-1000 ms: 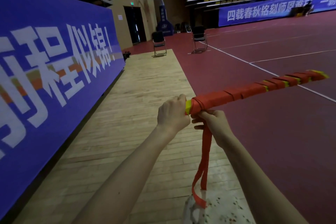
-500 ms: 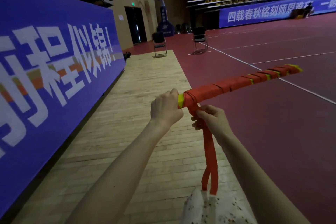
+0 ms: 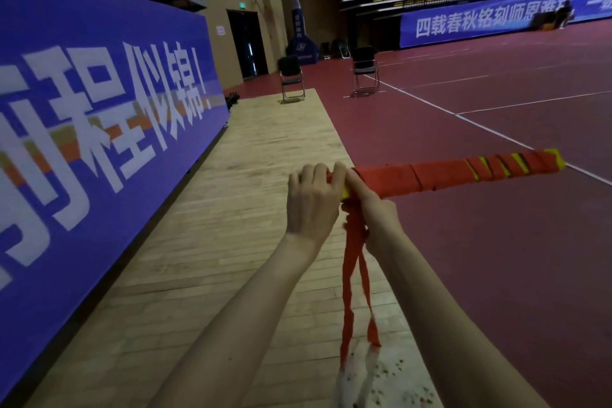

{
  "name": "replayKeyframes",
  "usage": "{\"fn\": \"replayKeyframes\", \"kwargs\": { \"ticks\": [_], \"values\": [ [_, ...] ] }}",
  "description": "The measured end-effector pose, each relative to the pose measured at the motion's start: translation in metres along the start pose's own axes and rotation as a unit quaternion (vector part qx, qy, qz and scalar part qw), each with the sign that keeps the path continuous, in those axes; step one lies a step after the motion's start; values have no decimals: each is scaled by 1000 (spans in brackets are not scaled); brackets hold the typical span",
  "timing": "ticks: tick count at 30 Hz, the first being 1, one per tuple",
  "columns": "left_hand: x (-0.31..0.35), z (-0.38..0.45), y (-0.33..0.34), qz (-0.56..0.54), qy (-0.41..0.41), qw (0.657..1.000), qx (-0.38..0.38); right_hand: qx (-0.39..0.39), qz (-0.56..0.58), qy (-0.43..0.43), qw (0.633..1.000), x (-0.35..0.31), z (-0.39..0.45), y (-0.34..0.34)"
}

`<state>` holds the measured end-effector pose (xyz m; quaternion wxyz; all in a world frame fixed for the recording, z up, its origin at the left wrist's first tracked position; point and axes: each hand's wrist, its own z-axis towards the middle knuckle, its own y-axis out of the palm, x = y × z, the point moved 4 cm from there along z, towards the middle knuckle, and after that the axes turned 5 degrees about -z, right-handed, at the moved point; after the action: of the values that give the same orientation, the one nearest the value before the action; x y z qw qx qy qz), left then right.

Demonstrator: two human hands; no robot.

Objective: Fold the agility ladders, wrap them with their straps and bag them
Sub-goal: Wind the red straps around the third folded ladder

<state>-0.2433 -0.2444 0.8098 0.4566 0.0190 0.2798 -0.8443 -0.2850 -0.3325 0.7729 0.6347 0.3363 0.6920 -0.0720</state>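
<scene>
Dangling between the forearms: loose red strap. Above, left hand curled around the folded ladder bundle end; right hand pinching strap beside it. Beyond, bundle jutting rightward over red court floor.

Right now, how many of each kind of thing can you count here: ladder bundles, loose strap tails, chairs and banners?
Folded ladder bundle, gripped by left hand and right hand: 1
Hanging orange strap tails: 2
Folding chairs: 2
Blue banners: 2
Total: 7
</scene>
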Motion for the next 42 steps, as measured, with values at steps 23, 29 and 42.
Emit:
{"fn": "replayKeyframes", "kwargs": {
  "ticks": [23, 29, 42],
  "values": [
    [-29, 9, 23, -447, -168, 691, -543, -126, -105, -113, 980, 13, 12, -27],
    [-21, -8, 37, -383, -183, 817, -389, -134, -187, -79, 970, 21, 14, -36],
    [7, -12, 13, -153, -59, 986, -38, -10, -10, -33, 999, 7, 6, -14]
  ]
}}
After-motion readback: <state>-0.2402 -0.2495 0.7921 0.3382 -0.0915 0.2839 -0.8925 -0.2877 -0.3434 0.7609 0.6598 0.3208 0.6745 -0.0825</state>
